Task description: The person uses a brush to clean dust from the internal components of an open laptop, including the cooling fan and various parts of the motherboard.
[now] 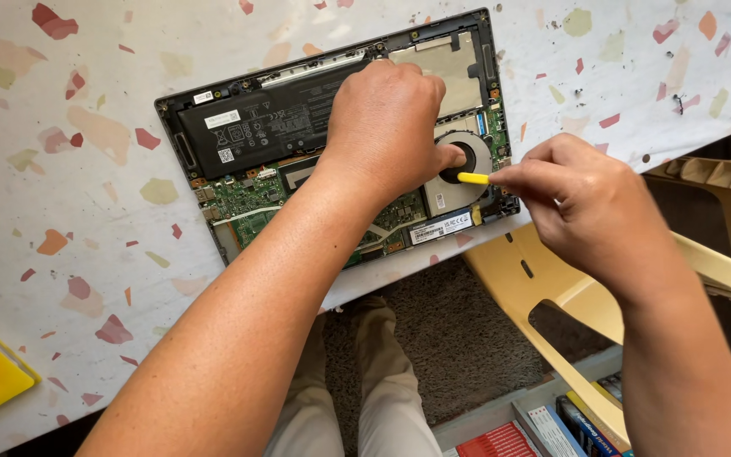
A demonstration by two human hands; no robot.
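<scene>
Opened laptop (pixel 298 144) lies bottom-up on speckled table (pixel 86 169) near its edge: black battery, green board, round grey fan (pixel 467 165) exposed. Left hand (pixel 387 127) rests curled on laptop, thumb on fan hub. Right hand (pixel 585 199) fingers pinched on yellow tool (pixel 472 178), tip at fan.

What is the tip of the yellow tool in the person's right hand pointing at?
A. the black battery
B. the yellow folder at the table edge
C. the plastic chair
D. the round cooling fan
D: the right hand holds the yellow tool with its tip at the round cooling fan of the opened laptop, while the left hand rests on the laptop beside the fan.
</scene>
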